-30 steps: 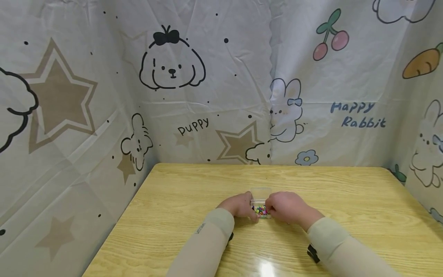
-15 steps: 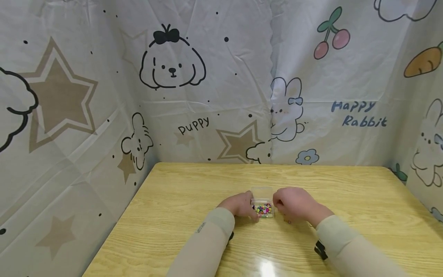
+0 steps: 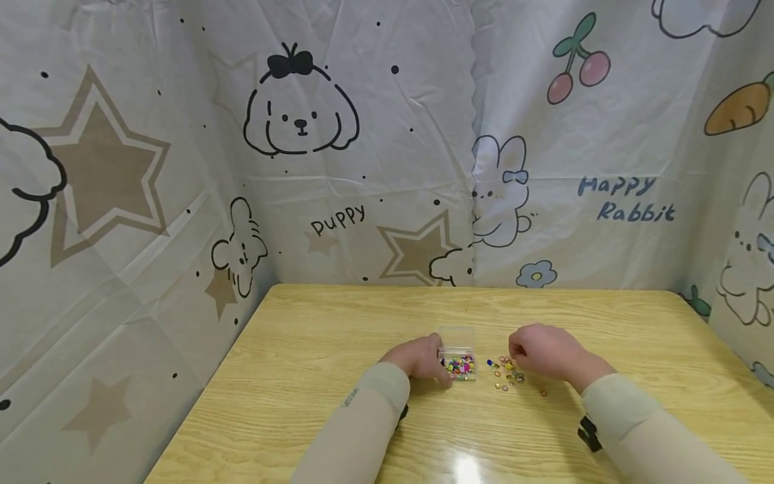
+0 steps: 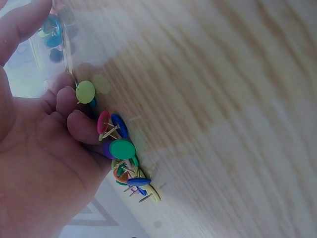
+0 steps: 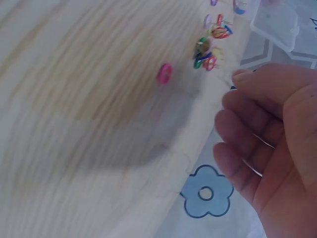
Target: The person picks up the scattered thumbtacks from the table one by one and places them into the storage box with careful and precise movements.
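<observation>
In the head view my left hand (image 3: pixel 423 359) holds the left side of a small clear plastic box (image 3: pixel 457 336), whose lid is raised at the back. Colourful thumbtacks (image 3: pixel 461 366) fill its bottom. Beside that hand's fingers, the left wrist view shows several loose thumbtacks (image 4: pixel 122 149) on the table. My right hand (image 3: pixel 544 351) hovers over scattered thumbtacks (image 3: pixel 510 370) to the box's right. Its fingers are loosely curled in the right wrist view, with nothing visible between them. A pink thumbtack (image 5: pixel 165 73) lies apart from the cluster there.
Everything rests on a wood-grain table (image 3: pixel 338 323). A cartoon-printed cloth (image 3: pixel 363 134) hangs behind it and at both sides. One stray thumbtack (image 3: pixel 543 393) lies right of the scattered group, nearer the front.
My right hand has moved right, from the box to above the scattered thumbtacks, uncovering the box's contents and those thumbtacks. My left hand stays at the box.
</observation>
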A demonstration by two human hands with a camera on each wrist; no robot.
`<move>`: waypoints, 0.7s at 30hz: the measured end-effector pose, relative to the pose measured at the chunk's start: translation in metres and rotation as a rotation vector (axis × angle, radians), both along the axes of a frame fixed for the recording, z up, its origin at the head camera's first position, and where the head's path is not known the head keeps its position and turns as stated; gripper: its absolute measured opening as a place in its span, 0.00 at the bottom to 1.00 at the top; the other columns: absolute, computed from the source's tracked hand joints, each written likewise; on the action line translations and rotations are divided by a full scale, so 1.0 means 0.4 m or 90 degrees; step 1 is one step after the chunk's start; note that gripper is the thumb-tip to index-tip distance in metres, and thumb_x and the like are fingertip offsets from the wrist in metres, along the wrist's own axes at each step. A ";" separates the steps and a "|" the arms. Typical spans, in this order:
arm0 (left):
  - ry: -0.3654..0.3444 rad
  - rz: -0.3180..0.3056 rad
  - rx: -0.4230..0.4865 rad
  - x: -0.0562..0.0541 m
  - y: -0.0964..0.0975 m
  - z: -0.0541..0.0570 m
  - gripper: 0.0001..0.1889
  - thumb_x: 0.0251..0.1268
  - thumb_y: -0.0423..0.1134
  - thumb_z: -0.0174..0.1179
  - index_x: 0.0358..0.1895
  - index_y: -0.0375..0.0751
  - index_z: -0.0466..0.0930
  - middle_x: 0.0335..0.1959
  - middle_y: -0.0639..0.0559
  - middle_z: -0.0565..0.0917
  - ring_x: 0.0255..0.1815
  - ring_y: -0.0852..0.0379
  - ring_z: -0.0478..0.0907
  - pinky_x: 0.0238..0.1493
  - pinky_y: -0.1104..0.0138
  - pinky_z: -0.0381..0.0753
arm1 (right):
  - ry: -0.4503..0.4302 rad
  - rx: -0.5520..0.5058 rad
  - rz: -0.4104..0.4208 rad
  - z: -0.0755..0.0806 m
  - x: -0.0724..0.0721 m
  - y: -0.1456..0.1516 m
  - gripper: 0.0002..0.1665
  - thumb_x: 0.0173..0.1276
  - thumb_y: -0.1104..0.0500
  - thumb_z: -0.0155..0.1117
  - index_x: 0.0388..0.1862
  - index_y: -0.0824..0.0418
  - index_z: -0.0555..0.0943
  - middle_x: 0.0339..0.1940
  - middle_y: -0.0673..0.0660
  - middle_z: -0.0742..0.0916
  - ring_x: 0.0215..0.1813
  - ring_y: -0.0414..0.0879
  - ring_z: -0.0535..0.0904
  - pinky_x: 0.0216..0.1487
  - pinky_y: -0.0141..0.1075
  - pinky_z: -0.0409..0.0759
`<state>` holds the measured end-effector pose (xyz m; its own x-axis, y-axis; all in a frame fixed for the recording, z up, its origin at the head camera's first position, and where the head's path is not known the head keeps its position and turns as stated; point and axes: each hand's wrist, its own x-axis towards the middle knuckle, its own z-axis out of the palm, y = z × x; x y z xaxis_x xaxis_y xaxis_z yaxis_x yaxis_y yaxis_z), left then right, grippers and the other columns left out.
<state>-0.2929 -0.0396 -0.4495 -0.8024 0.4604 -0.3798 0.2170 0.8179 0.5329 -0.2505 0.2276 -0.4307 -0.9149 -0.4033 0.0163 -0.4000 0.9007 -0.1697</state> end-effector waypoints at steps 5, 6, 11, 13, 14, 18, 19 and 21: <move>-0.001 0.002 0.001 0.001 0.000 0.002 0.28 0.53 0.48 0.77 0.51 0.47 0.69 0.38 0.51 0.76 0.37 0.52 0.71 0.40 0.58 0.72 | -0.044 0.002 -0.004 -0.018 0.012 0.018 0.13 0.63 0.66 0.64 0.25 0.49 0.77 0.24 0.44 0.76 0.28 0.42 0.70 0.32 0.41 0.70; -0.002 0.002 0.002 0.001 0.000 0.002 0.28 0.53 0.48 0.77 0.50 0.47 0.69 0.38 0.51 0.76 0.37 0.53 0.70 0.39 0.58 0.71 | -0.051 0.001 -0.004 -0.021 0.014 0.020 0.14 0.63 0.67 0.64 0.25 0.49 0.76 0.24 0.43 0.76 0.28 0.42 0.70 0.33 0.41 0.70; -0.002 0.004 0.005 0.004 0.000 0.005 0.27 0.53 0.47 0.76 0.49 0.47 0.69 0.38 0.50 0.75 0.37 0.52 0.70 0.39 0.58 0.71 | -0.053 -0.009 0.010 -0.035 0.017 0.024 0.15 0.62 0.67 0.66 0.24 0.48 0.76 0.24 0.43 0.76 0.28 0.40 0.70 0.33 0.40 0.70; -0.003 0.005 0.006 0.004 0.001 0.006 0.27 0.54 0.47 0.76 0.49 0.47 0.69 0.39 0.51 0.75 0.37 0.52 0.70 0.40 0.58 0.71 | -0.043 -0.004 0.012 -0.040 0.017 0.024 0.15 0.63 0.66 0.67 0.24 0.47 0.76 0.23 0.42 0.76 0.27 0.40 0.69 0.32 0.39 0.70; -0.004 0.005 0.006 0.004 0.001 0.005 0.27 0.54 0.47 0.76 0.49 0.48 0.69 0.39 0.51 0.75 0.37 0.52 0.70 0.40 0.58 0.71 | -0.038 -0.001 0.012 -0.041 0.017 0.024 0.16 0.63 0.66 0.67 0.23 0.47 0.76 0.23 0.42 0.75 0.27 0.39 0.69 0.32 0.38 0.70; -0.006 0.004 0.010 0.002 0.002 0.002 0.26 0.54 0.47 0.76 0.48 0.48 0.69 0.39 0.51 0.75 0.37 0.53 0.70 0.40 0.58 0.71 | -0.025 0.006 0.007 -0.046 0.018 0.025 0.16 0.64 0.65 0.66 0.22 0.47 0.75 0.22 0.42 0.75 0.25 0.39 0.69 0.31 0.39 0.70; -0.006 0.005 0.012 0.001 0.002 0.001 0.26 0.54 0.46 0.76 0.48 0.48 0.69 0.38 0.51 0.75 0.37 0.53 0.70 0.40 0.58 0.71 | -0.024 0.005 0.006 -0.047 0.018 0.025 0.16 0.64 0.65 0.66 0.23 0.47 0.75 0.22 0.42 0.75 0.25 0.39 0.69 0.31 0.39 0.70; -0.006 0.006 0.012 0.000 0.003 -0.002 0.26 0.54 0.46 0.76 0.48 0.48 0.68 0.38 0.50 0.75 0.36 0.53 0.70 0.39 0.58 0.71 | -0.022 0.009 0.001 -0.047 0.018 0.025 0.15 0.64 0.64 0.66 0.23 0.46 0.75 0.22 0.41 0.75 0.25 0.39 0.69 0.31 0.39 0.71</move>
<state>-0.2928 -0.0385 -0.4501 -0.8031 0.4601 -0.3787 0.2041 0.8094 0.5506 -0.2433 0.2378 -0.4494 -0.9144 -0.4042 -0.0219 -0.3950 0.9028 -0.1704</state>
